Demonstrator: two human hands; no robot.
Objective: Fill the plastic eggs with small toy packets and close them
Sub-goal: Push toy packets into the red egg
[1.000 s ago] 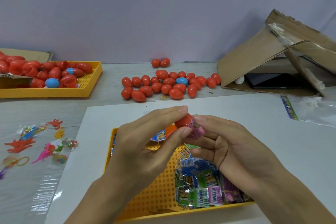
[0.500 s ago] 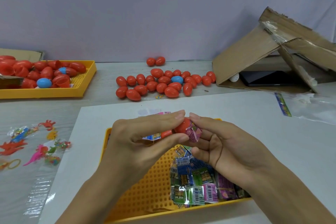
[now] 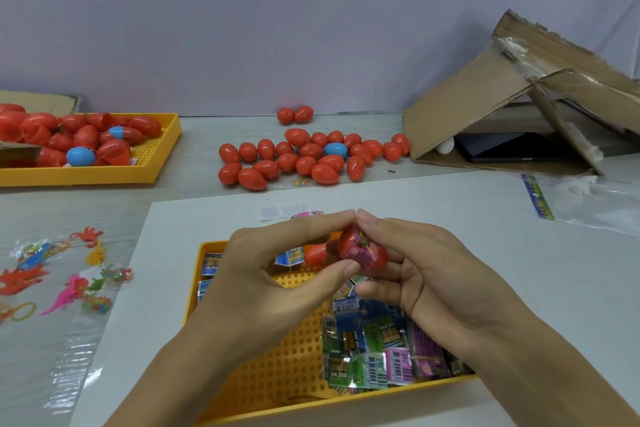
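Cardboard (image 3: 478,114) leans folded at the upper right of the frame, out of your way, sheltering a dark flat device I cannot identify. Below it, a white sheet (image 3: 450,253) spreads across the middle as your work mat, and on it sits the near yellow tray (image 3: 277,367), placed right under your hands so the toy packets (image 3: 377,350) heaped in its lower right corner stay within easy reach. A second yellow tray (image 3: 152,166) at the upper left holds open egg halves, your supply. Closed eggs (image 3: 304,156) cluster at upper centre, likely the finished pile, set far enough back not to roll into the work. Loose rubbery toys (image 3: 65,281) lie at the left edge.

Your left hand (image 3: 277,274) and right hand (image 3: 426,274) meet at centre frame, above the near tray. Both grasp the red egg (image 3: 360,250): fingertips pinch it from either side, with a pink packet pressed into it. It looks as though you are tucking the packet in before closing.
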